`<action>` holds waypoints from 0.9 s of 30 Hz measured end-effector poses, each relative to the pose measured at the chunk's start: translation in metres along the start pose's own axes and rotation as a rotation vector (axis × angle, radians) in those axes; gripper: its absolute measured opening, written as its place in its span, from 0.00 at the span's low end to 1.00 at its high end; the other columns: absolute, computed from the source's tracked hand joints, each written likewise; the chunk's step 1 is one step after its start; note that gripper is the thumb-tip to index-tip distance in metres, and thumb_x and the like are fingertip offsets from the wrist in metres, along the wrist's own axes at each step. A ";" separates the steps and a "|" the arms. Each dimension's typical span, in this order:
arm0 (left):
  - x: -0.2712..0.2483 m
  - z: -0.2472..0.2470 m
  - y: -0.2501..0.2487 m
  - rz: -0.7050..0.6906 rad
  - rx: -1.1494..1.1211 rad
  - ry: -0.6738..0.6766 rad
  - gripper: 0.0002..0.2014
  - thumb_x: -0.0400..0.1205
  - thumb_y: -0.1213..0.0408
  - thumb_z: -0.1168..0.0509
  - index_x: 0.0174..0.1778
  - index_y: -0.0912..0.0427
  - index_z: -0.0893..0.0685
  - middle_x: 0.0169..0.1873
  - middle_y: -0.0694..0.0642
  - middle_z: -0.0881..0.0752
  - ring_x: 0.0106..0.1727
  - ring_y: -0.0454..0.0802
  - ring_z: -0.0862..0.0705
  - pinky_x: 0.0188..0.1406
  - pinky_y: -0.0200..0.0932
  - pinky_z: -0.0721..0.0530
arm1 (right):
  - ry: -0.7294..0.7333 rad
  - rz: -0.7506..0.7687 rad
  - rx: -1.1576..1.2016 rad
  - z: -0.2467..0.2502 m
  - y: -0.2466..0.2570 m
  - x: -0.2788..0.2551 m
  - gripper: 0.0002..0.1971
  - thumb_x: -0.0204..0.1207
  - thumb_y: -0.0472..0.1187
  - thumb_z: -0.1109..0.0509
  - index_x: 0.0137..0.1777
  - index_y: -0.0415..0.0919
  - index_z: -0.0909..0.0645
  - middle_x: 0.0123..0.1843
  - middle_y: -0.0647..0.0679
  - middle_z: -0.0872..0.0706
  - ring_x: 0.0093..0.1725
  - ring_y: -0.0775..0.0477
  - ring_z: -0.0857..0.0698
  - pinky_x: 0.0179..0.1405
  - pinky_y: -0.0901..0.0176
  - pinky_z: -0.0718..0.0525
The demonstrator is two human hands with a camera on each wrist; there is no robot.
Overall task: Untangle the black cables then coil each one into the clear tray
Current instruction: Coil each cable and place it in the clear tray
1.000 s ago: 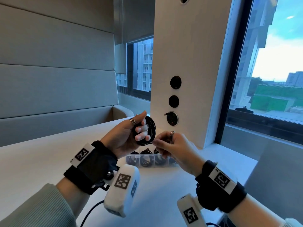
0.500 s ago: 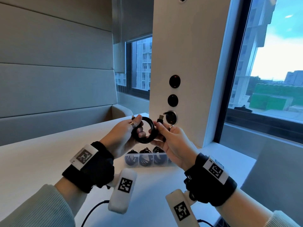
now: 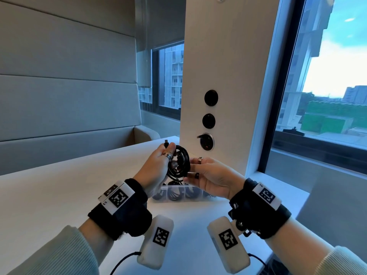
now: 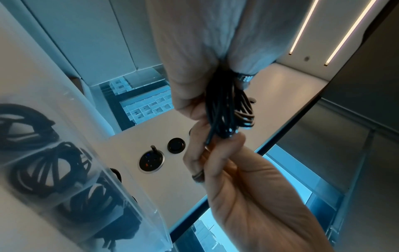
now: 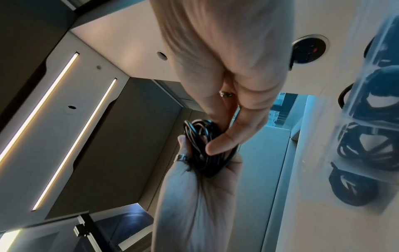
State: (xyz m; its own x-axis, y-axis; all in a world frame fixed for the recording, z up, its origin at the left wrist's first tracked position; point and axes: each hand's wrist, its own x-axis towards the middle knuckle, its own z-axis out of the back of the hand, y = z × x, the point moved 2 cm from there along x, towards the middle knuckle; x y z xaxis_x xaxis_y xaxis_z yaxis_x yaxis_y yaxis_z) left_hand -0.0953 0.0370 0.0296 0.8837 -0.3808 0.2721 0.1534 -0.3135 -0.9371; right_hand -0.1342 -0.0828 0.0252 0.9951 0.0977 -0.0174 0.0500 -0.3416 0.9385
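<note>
Now I see my left hand curled around a coiled black cable held above the clear tray at six o'clock, my right hand pinching its edge; I'd keep loops pinched tight while lowering into an empty compartment.

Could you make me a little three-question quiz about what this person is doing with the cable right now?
1. True or false: the coiled black cable rests on the table.
2. Which hand grips the coil with a plug end poking up above its fingers? A) left hand B) right hand
3. Fill in: the compartments of the clear tray that show hold coiled black ____.

Key: 1 false, both hands hold it up above the tray; 2 A; 3 cables.
</note>
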 end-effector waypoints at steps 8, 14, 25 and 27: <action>0.009 0.006 0.008 0.154 -0.192 0.019 0.16 0.87 0.55 0.49 0.46 0.66 0.27 0.40 0.66 0.24 0.35 0.52 0.26 0.40 0.40 0.27 | 0.110 0.046 -0.129 0.010 0.004 0.000 0.09 0.77 0.26 0.39 0.50 0.33 0.18 0.35 0.44 0.12 0.31 0.53 0.13 0.35 0.63 0.12; 0.009 0.004 0.012 0.214 -0.111 -0.013 0.16 0.87 0.54 0.49 0.53 0.63 0.24 0.36 0.64 0.26 0.33 0.50 0.25 0.42 0.57 0.11 | -0.016 0.200 0.050 0.011 0.002 0.007 0.11 0.75 0.23 0.36 0.55 0.34 0.25 0.35 0.40 0.11 0.34 0.46 0.12 0.38 0.58 0.11; 0.011 -0.001 0.013 0.057 0.069 -0.024 0.11 0.88 0.62 0.50 0.52 0.63 0.25 0.50 0.71 0.18 0.48 0.62 0.17 0.53 0.62 0.15 | -0.128 0.455 -0.625 -0.005 0.007 0.005 0.07 0.73 0.30 0.28 0.49 0.39 0.17 0.36 0.45 0.14 0.35 0.50 0.12 0.41 0.57 0.11; 0.011 0.000 0.015 0.033 0.102 -0.027 0.11 0.88 0.61 0.50 0.48 0.61 0.25 0.39 0.61 0.21 0.36 0.49 0.22 0.43 0.45 0.18 | -0.182 0.487 -0.653 -0.002 0.006 0.008 0.06 0.72 0.33 0.26 0.45 0.44 0.16 0.45 0.40 0.12 0.43 0.43 0.11 0.45 0.49 0.11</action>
State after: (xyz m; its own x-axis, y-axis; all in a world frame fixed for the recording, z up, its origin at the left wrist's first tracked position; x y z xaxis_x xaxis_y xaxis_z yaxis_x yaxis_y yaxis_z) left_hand -0.0832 0.0276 0.0184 0.9003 -0.3657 0.2359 0.1671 -0.2100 -0.9633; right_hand -0.1266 -0.0822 0.0319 0.8938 -0.0924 0.4389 -0.3932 0.3093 0.8658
